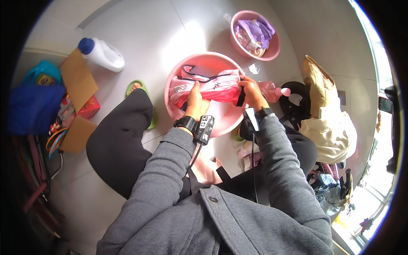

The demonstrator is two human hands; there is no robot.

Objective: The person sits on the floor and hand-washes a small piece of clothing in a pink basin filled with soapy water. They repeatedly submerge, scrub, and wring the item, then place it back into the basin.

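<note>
A pink garment (216, 84) with dark trim and some dark markings is stretched between my two hands over a round pink plastic basin (173, 110). My left hand (196, 102) grips its near edge, thumb on top of the cloth. At the garment's right end, beside a dark band, my right hand (251, 90) pinches the fabric. The basin's inside shows light-coloured wet-looking surface below the cloth, though whether it holds water is hard to tell. Both wrists wear black straps with small devices and cables.
A smaller pink basin (233, 43) of purple and patterned clothes stands beyond. A pink transparent bottle (269, 91) lies right of the large basin. At left are a white jug with blue cap (106, 55) and a cardboard box (78, 79). Cream cloth (328, 137) and other clothes are at right.
</note>
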